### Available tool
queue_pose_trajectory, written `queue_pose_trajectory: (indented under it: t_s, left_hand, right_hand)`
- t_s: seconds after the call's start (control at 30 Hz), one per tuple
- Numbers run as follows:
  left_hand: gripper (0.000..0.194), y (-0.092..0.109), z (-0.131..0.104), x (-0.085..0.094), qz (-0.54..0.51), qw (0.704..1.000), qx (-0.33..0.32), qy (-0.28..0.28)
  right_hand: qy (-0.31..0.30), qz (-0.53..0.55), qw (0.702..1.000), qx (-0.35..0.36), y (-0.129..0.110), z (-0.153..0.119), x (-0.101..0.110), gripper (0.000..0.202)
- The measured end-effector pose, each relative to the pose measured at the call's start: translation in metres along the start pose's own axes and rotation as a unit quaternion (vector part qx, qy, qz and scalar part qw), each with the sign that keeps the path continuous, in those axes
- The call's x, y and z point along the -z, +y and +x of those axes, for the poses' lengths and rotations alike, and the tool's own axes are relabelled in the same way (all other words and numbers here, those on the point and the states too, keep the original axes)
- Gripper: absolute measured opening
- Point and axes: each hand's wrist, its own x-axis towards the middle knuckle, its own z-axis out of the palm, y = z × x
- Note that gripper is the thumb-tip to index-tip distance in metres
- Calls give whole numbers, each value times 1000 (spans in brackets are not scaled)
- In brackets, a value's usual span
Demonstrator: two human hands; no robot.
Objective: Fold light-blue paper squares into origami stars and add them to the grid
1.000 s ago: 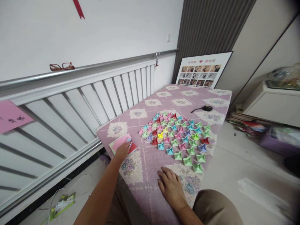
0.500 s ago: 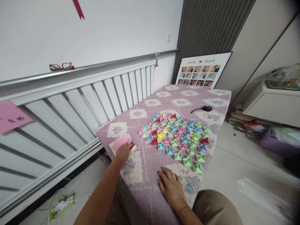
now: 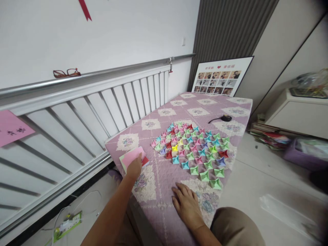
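Note:
A small stack of coloured paper sheets [image 3: 132, 156] lies near the table's left edge, with pink on top and red, white and pale green showing at its sides. My left hand [image 3: 134, 166] is over the stack, fingers closed at the sheets' right edge; the thumb is hidden. Lying flat on the tablecloth with its fingers slightly spread, my right hand [image 3: 188, 204] holds nothing. Beyond it, rows of small folded paper pieces [image 3: 194, 148] in green, blue, pink, red, yellow and purple cover the middle of the table.
A black tape measure [image 3: 226, 118] rests farther back on the flowered purple tablecloth [image 3: 164, 191]. A white radiator [image 3: 115, 106] runs along the left, with glasses [image 3: 67, 73] on the pipe above. A photo board [image 3: 220, 77] leans behind the table. Books [image 3: 269, 138] are stacked on the floor at right.
My left hand has shifted slightly left and inward on the paper stack, and the sheets at its right edge now show more red and white. My right hand stays put.

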Motion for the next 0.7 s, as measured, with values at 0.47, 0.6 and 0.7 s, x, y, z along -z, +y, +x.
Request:
queue_pose_trajectory:
  t_s: [0.47, 0.6, 0.7]
  left_hand:
    - [21, 2, -5, 9, -28, 999, -39, 6]
    - [18, 2, -8, 6, -32, 999, -40, 12]
    - [18, 1, -10, 3, -41, 998, -49, 19]
  right_hand:
    - [44, 51, 997, -26, -2, 13, -6, 24]
    - [13, 171, 985, -7, -20, 64, -4, 29]
    - [-27, 204, 979, -6, -39, 119, -2, 28]
